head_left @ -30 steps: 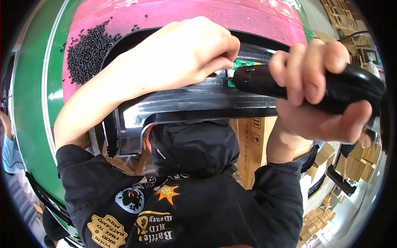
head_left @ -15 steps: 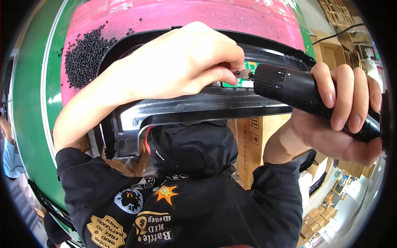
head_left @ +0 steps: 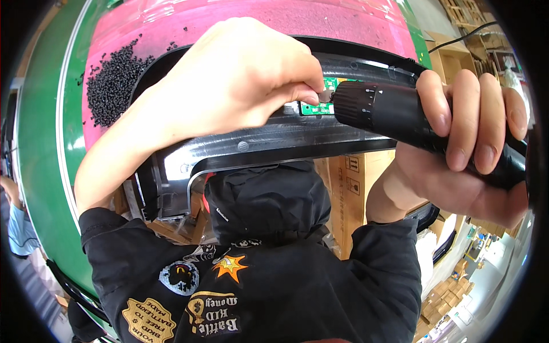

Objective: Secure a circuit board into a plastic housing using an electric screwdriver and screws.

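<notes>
1. Compared with half a second ago, the black cylindrical electric screwdriver sits lower and closer, its nose at the small green circuit board.
2. Right hand is wrapped tight around the driver's barrel to steady it.
3. Left hand pinches at the driver's tip, fingers together, apparently guiding a screw.
4. That board lies in the glossy black plastic housing on the pink table, beside loose black pellets.

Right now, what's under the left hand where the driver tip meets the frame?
A small green circuit board sits in the black plastic frame, below the left hand. The electric screwdriver points at it; fingers cover the tip and any screw.
</notes>
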A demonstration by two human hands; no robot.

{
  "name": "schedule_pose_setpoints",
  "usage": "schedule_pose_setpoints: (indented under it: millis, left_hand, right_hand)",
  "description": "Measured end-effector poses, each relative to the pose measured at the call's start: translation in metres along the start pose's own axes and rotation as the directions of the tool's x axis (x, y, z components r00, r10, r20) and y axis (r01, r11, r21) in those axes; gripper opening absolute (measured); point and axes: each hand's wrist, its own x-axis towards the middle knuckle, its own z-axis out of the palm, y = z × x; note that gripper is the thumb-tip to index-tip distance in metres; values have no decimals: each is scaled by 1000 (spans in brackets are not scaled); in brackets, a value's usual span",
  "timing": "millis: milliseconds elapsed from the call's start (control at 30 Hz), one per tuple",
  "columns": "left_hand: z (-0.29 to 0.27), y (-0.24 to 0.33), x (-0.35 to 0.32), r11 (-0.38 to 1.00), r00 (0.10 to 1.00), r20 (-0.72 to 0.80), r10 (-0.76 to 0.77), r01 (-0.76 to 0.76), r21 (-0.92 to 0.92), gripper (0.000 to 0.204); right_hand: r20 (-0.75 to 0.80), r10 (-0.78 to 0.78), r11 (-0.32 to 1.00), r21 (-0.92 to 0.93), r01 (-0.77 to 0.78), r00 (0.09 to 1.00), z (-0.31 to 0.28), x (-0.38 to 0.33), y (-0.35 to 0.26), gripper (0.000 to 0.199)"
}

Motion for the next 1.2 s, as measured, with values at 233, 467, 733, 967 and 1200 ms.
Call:
schedule_pose_setpoints:
  millis: [233,467,733,967,1200]
  left_hand:
    - [-7,2,0,953,976,4,-219,213,216,10]
    - [-1,8,5,942,960,5,-280,273,193,11]
    - [10,-10,-10,954,986,-18,-166,165,251,13]
    - [5,-4,-5,958,976,75,-204,183,220,14]
    - [6,1,-1,957,955,150,-255,228,178,14]
  right_hand:
    - [117,134,990,-63,-127,984,-8,0,13,55]
    - [73,125,990,-80,-119,989,-5,0,26,57]
    - [100,132,990,-58,-127,986,-3,5,29,56]
    - [119,132,991,-41,-128,984,-10,16,31,56]
    - [125,110,994,-34,-107,986,-16,18,28,55]
